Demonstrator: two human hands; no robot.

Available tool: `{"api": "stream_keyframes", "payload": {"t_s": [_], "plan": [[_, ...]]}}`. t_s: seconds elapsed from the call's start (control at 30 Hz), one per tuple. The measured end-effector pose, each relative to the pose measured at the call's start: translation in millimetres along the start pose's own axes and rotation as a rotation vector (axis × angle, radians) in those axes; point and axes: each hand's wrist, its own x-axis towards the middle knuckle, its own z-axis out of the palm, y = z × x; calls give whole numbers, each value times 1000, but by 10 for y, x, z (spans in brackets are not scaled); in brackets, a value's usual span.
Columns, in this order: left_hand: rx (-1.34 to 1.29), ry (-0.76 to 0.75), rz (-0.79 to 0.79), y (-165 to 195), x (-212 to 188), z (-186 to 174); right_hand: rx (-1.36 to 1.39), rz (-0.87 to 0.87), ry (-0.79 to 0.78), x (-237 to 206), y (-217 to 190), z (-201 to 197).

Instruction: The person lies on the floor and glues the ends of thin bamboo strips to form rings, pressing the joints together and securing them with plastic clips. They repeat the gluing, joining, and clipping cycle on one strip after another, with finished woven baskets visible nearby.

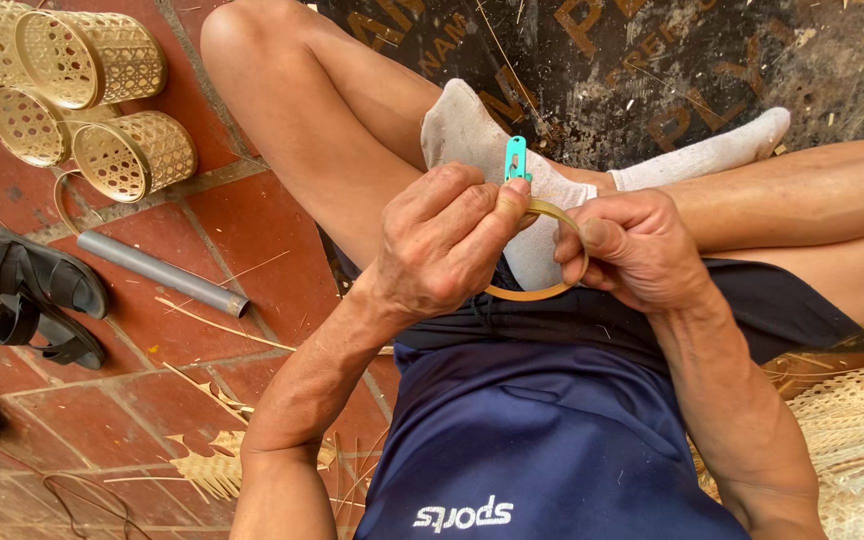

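Where our crossed legs meet, we see a thin bamboo ring (542, 290) held above the lap, between both hands. Our left hand (447, 240) is closed, pinching the ring's upper edge together with a small teal clip (516, 158) that stands upright above the thumb. Our right hand (637, 248) is closed on the ring's right side. Behind lies a white-socked foot (492, 140). Farther left, on the red tiled floor (252, 220), rest a grey tube (162, 272), black sandals (37, 295) and woven cylindrical baskets (87, 60).
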Motion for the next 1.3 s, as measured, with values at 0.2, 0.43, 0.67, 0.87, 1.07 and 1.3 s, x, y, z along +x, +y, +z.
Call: {"api": "stream_keyframes", "payload": {"t_s": [0.2, 0.43, 0.67, 0.87, 1.07, 1.3], "plan": [[-42, 22, 13, 1, 13, -44, 203, -53, -111, -49, 134, 2], [-28, 13, -17, 11, 50, -98, 246, -103, -64, -47, 11, 35], [-70, -5, -18, 21, 90, -68, 158, -84, -220, -33, -128, -59], [-164, 22, -18, 17, 59, -38, 326, -188, -375, 31, 10, 34], [-121, -14, -43, -56, 73, -107, 366, -130, -245, 86, -60, 130], [-55, -69, 93, -114, 133, -148, -624, -613, 108, 86, -560, 335]]}}
